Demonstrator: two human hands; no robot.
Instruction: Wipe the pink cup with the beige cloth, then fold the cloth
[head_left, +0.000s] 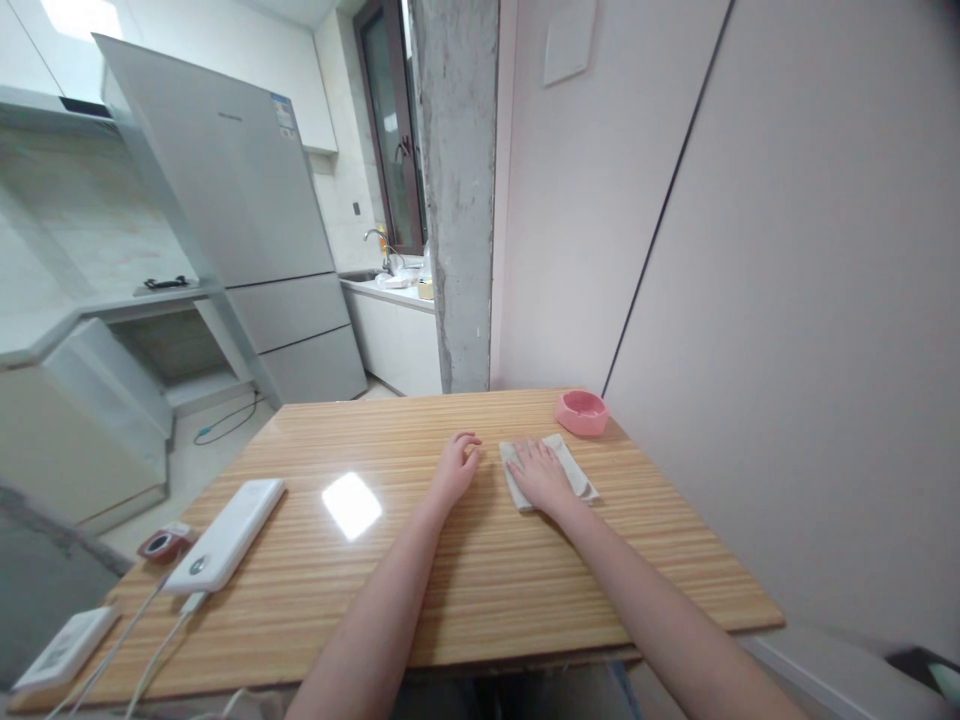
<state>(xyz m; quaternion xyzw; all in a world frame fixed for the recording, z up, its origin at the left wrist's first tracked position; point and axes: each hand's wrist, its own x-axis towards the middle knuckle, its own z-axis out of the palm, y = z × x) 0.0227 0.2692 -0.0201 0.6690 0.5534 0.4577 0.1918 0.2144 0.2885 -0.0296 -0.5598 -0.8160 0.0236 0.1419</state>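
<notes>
Brown stripes run across the shiny table (pixel 510 600), with a gray fridge (pixel 217 170) behind it and a pink wall (pixel 780 260) on the right. The cloth (pixel 571 465) lies on the table, near the pink dish (pixel 582 414). The right hand (pixel 541 474) is spread flat on top of it. The left hand (pixel 457 468) is beside the cloth, with loosely bent fingers and nothing in it; I cannot tell if it touches the wood. Far to the left sits a white power bank (pixel 231 532) with a cord (pixel 161 650).

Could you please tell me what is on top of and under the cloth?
The right hand lies palm-down on the cloth; beneath is the wood-grained table, whose covered patch cannot be seen.
</notes>
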